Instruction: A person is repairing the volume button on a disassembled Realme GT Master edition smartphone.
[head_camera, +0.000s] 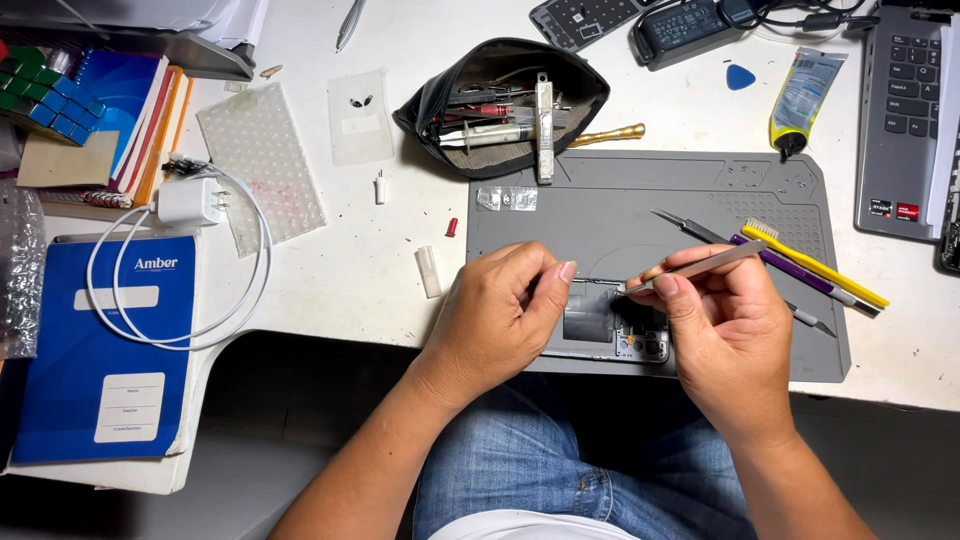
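An opened phone (610, 325) with its inner parts showing lies on the grey work mat (620, 210) near the front edge. My left hand (500, 310) rests on the phone's left end, fingers curled, thumb pressing its top edge. My right hand (725, 325) grips metal tweezers (690, 268), whose tips touch the phone's upper edge close to my left thumb.
On the mat's right lie a second pair of tweezers (685, 228), a yellow brush (815, 265) and a purple tool (790, 272). An open black tool pouch (500, 105), a glue tube (800, 100), a laptop (905, 120), a white charger with cable (190, 205) and a blue notebook (105, 350) surround it.
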